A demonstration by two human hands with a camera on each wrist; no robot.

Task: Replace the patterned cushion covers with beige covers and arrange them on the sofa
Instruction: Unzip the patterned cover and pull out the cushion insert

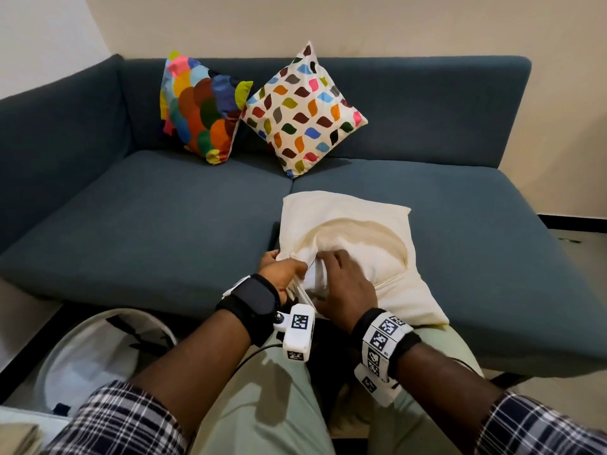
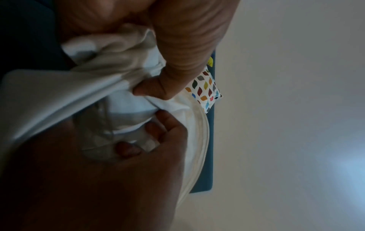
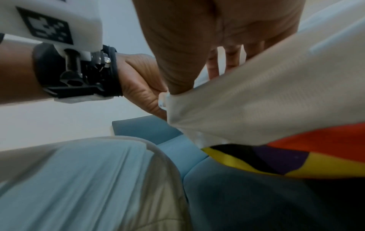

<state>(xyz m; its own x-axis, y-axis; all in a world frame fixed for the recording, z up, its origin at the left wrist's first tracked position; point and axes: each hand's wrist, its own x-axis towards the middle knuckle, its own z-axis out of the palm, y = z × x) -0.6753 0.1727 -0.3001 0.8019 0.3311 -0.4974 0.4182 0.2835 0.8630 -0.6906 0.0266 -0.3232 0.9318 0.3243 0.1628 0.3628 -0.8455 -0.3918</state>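
Observation:
A beige cover [image 1: 354, 221] lies on the front of the blue sofa seat [image 1: 164, 218], its zip mouth gaping toward me. My left hand [image 1: 282, 267] pinches the cover's near-left corner, thumb on top [image 2: 156, 87]. My right hand [image 1: 341, 284] reaches into the mouth, fingers curled on the white insert [image 1: 317, 277]. In the right wrist view the right hand [image 3: 197, 39] meets the left hand [image 3: 142, 90] at the cover's edge [image 3: 266, 101]. A loose multicoloured cover [image 3: 296, 153] lies beneath. Two patterned cushions lean on the backrest: a scale-print one [image 1: 200, 106] and a leaf-print one [image 1: 302, 113].
A white mesh basket [image 1: 98, 349] stands on the floor at my lower left, beside my knee. Folded beige fabric [image 1: 16, 435] shows at the bottom left corner. The left half of the seat is bare. My knees press against the sofa's front edge.

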